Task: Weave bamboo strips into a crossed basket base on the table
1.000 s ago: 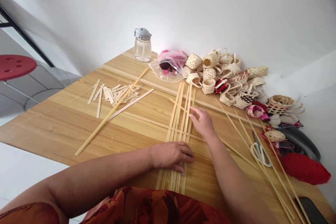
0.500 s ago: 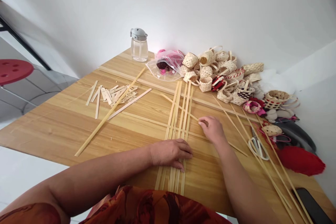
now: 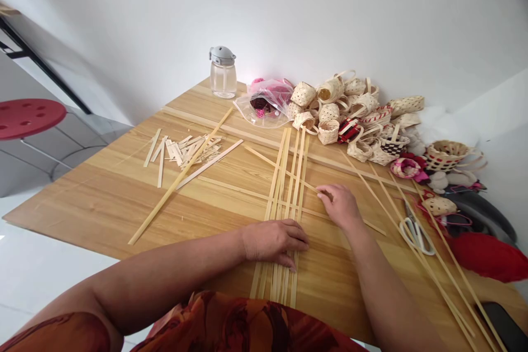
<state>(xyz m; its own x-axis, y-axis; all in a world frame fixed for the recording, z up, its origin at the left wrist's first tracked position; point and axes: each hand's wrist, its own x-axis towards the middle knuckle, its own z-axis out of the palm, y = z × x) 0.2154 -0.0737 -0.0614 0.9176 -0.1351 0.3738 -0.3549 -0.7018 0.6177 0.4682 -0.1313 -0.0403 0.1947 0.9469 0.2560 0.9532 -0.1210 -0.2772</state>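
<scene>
Several long, thin bamboo strips [image 3: 293, 176] run side by side away from me on the table. My left hand [image 3: 275, 241] lies palm down across their near part, its fingers and thumb apart. One cross strip [image 3: 248, 197] passes sideways among them. Farther up, a second cross strip [image 3: 264, 157] slants through the lengthwise ones. My right hand [image 3: 340, 206] pinches this slanting strip between thumb and fingers, just right of the bundle; its right end sticks out beyond the hand. Which strips it passes over or under is hard to make out.
Left of the strips lie short offcuts [image 3: 190, 149] and a wider stick [image 3: 181, 176]. A water bottle [image 3: 223, 78], a plastic bag [image 3: 264, 113] and small woven baskets [image 3: 329, 131] line the back. Rightward are scissors [image 3: 418, 235], loose strips [image 3: 438, 234] and a phone [image 3: 501, 322].
The slanting strip has slid a little to the left through the lengthwise strips, with my right hand still pinching it. My left hand stays in place. The view has turned slightly left.
</scene>
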